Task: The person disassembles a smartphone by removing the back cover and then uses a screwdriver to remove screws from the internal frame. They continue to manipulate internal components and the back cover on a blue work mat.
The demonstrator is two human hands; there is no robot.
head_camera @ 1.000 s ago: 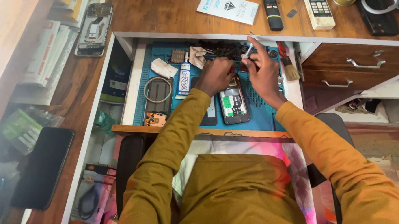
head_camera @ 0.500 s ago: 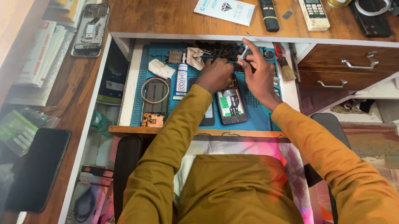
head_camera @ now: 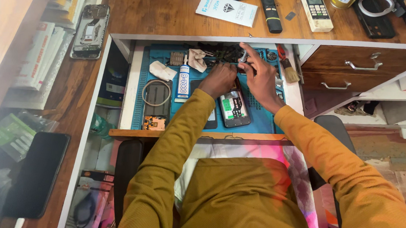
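Pinching a slim silver-tipped tool [head_camera: 244,57] between thumb and fingertips, the right hand [head_camera: 261,77] holds it upright just above the top end of an opened smartphone with a green-labelled battery [head_camera: 234,109], which lies on the blue rubber repair mat [head_camera: 262,118] in the pulled-out work tray. Beside it, the left hand [head_camera: 219,79] is curled into a loose fist with the knuckles up, resting at the phone's upper edge; what its fingertips press or grip is hidden beneath the hand, so I cannot tell. Both hands nearly touch each other over the phone's top.

On the mat to the left stand a white glue tube with a dark cap [head_camera: 182,83], a crumpled white cloth [head_camera: 162,70] and a dark phone frame with a loop of thin wire on it [head_camera: 156,95], with a small orange circuit board [head_camera: 154,123] near the tray's front edge. A red-handled brush with pale bristles [head_camera: 288,64] lies at the mat's right side.

Up on the brown wooden desk [head_camera: 162,15] sit a white printed card [head_camera: 226,9], a black remote control [head_camera: 270,11], a cream-coloured keypad handset [head_camera: 316,11] and, far left, a stripped phone body [head_camera: 90,30]
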